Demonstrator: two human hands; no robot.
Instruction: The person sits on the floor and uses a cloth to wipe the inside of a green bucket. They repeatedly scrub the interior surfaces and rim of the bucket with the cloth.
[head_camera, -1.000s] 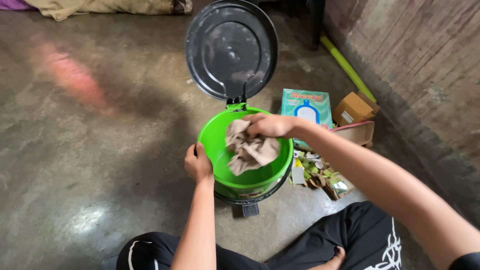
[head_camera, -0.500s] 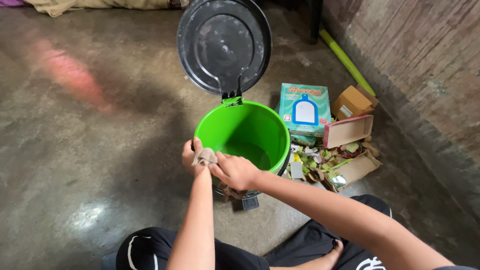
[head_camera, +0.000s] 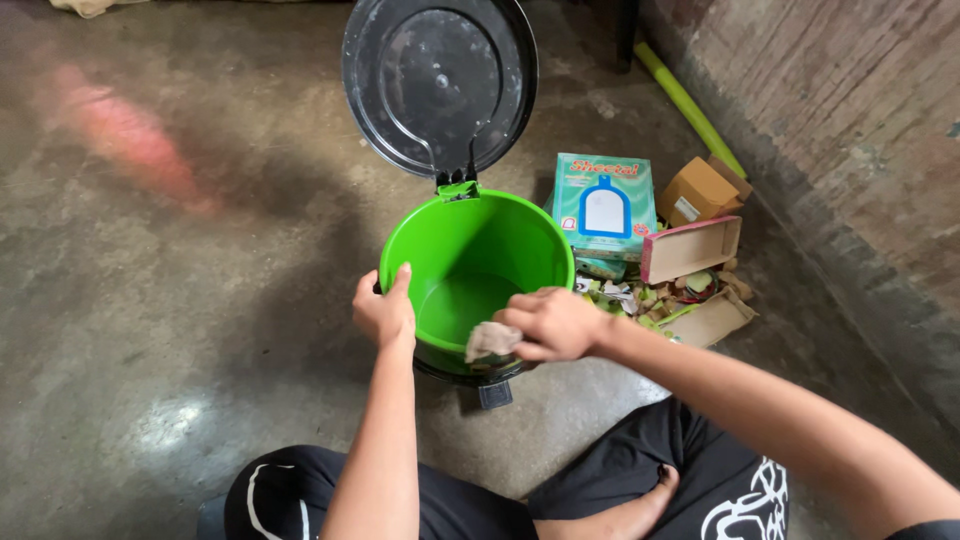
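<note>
A bright green pedal bin (head_camera: 520, 240) stands on the floor in front of me, its black lid (head_camera: 440, 80) swung up and open. My left hand (head_camera: 385, 312) grips the bin's near-left rim. My right hand (head_camera: 550, 325) is closed on a crumpled grey-brown cloth (head_camera: 490, 342) and presses it against the near rim of the bin. The inside of the bin looks bare. I sit on the floor in black trousers.
To the right of the bin lie a teal carton (head_camera: 603, 205), brown cardboard boxes (head_camera: 700, 190), an open pink-edged box (head_camera: 692, 248) and scattered paper scraps (head_camera: 640, 300). A yellow-green pipe (head_camera: 688, 100) runs along the brick wall (head_camera: 850, 130). The concrete floor (head_camera: 180, 300) is stained.
My right hand has pulled the cloth from inside the bin to the near-left rim, then slid it right along the near rim. The left hand stays on the rim.
</note>
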